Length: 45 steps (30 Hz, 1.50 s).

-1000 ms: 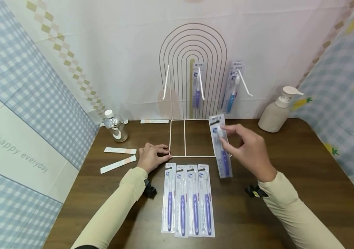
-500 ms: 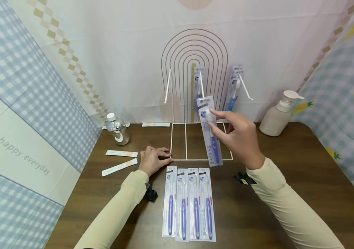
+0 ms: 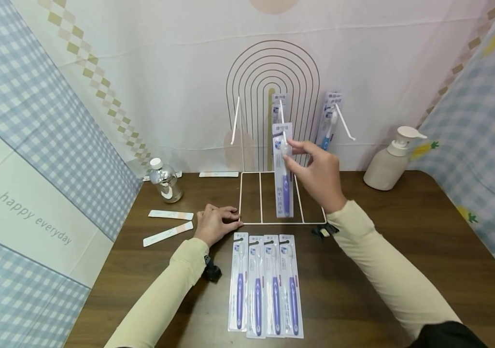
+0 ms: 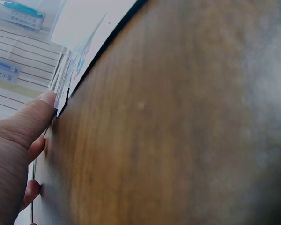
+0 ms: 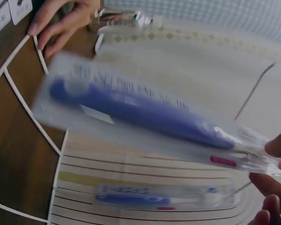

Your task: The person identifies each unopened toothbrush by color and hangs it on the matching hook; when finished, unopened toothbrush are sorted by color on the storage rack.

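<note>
Toothbrushes are going up on the white wire rack with three hooks (image 3: 273, 145), and you are partway through. To the left of the rack, your left hand (image 3: 214, 223) lies flat on the brown wooden table (image 3: 403, 232), fingers loose, touching the rack's bottom frame and holding nothing. The left hook has nothing on it. The middle hook already has a pack hanging on it (image 3: 278, 104). Your right hand (image 3: 317, 174) pinches the purple toothbrush in its clear plastic pack (image 3: 283, 174) near the top and holds it upright in the air, right in front of the middle hook. It is not on the hook yet. The right hook has blue toothbrush packs (image 3: 329, 118) on it. In front of the rack, four more purple toothbrush packs (image 3: 266, 285) lie in a row on the table, so you have those left to do. A beige pump bottle (image 3: 388, 162) stands well to the right of the rack.
</note>
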Tool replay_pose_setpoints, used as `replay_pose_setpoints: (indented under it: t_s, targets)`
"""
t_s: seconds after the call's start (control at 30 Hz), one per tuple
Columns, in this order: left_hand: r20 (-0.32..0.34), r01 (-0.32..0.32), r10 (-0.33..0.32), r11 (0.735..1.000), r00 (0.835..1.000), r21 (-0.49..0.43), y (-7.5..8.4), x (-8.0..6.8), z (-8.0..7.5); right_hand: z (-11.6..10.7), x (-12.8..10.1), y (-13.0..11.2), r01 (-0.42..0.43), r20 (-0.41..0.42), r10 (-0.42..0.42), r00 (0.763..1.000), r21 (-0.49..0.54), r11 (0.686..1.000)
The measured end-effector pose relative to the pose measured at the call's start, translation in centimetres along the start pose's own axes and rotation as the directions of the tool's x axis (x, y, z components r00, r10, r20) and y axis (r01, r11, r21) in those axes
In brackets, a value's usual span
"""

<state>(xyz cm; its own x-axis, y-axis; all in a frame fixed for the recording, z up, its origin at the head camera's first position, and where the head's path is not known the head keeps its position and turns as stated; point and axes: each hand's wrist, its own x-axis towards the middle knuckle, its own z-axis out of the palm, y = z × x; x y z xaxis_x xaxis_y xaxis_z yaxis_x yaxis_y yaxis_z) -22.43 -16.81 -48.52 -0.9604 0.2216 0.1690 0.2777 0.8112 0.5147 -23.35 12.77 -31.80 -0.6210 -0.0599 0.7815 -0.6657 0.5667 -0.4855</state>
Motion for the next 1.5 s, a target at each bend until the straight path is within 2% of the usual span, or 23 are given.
replay_pose_setpoints:
  t_s: [0.23,0.47,0.73,0.93,1.07,1.17,1.23,1.3,1.4,1.5]
  targets:
    - [0.005,0.004,-0.004,1.0,1.0,0.013,-0.2,-0.1,0.0,3.4,3.7,3.2,-0.095,-0.052,0.093,0.994,-0.04,0.995]
    - [0.001,0.004,-0.004,1.0,1.0,0.009,0.0,0.0,0.0,4.8,5.9,5.4,-0.146,-0.065,0.14,0.988,-0.092,0.985]
    - [0.007,0.006,-0.006,1.0,1.0,0.02,0.1,0.2,0.1,5.6,7.1,6.8,-0.23,-0.033,0.228,0.973,-0.078,0.97]
    - [0.015,0.007,-0.007,1.0,1.0,0.019,0.0,0.1,0.1,5.2,6.6,7.1,-0.232,-0.028,0.231,0.972,-0.043,0.972]
    - [0.01,0.008,-0.008,1.0,1.0,0.006,-0.1,0.0,0.1,3.8,4.8,6.5,-0.259,-0.041,0.26,0.965,0.013,0.966]
    - [0.0,0.005,-0.005,1.0,1.0,-0.002,-0.3,0.0,0.4,2.2,2.0,5.6,-0.291,-0.025,0.294,0.956,0.089,0.953]
    - [0.001,0.002,-0.002,1.0,1.0,-0.007,-0.3,0.0,0.6,1.1,-0.4,5.0,-0.316,0.019,0.316,0.949,0.126,0.94]
    - [0.003,-0.002,0.002,1.0,1.0,-0.008,-0.2,0.0,0.6,0.2,-2.9,4.5,-0.351,0.082,0.343,0.936,0.112,0.93]
    - [-0.001,-0.003,0.003,1.0,1.0,-0.003,-0.1,-0.1,0.4,-0.7,-6.5,3.8,-0.416,0.223,0.399,0.89,0.036,0.909]
    - [-0.011,0.0,0.0,1.0,1.0,0.005,0.0,0.0,0.2,-1.1,-9.8,3.3,-0.471,0.375,0.454,0.808,-0.052,0.881]
